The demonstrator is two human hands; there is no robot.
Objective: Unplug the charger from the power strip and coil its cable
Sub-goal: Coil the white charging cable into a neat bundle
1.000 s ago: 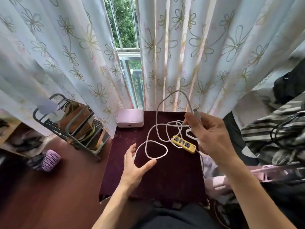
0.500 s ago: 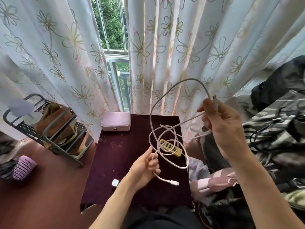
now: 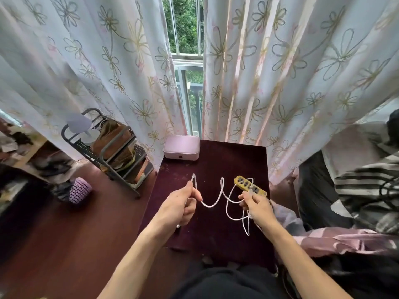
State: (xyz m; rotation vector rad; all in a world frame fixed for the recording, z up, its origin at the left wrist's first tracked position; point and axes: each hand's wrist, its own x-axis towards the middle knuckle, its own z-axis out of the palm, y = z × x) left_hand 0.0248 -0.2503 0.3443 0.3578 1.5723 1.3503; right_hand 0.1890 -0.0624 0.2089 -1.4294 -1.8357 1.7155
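Over the dark red bench (image 3: 216,152), both my hands are raised with the white cable (image 3: 212,205) strung between them. My left hand (image 3: 180,205) has its fingers (image 3: 195,194) curled round the cable, and a narrow loop stands up above the grip. From there the cable sags, climbs to a second peak, and runs in loose loops to my right hand (image 3: 258,207). That hand's fingers pinch one end of the cable upright, and further loops hang below it over the bench.

The yellow power strip (image 3: 250,186) lies flat near the bench's far right edge, just behind the right hand. Whether the cable touches it, I cannot tell. A small white piece (image 3: 178,225) shows just under my left hand; I cannot tell what it is. A pink box (image 3: 181,147) sits at the bench's far left corner against the flowered curtain (image 3: 280,83).
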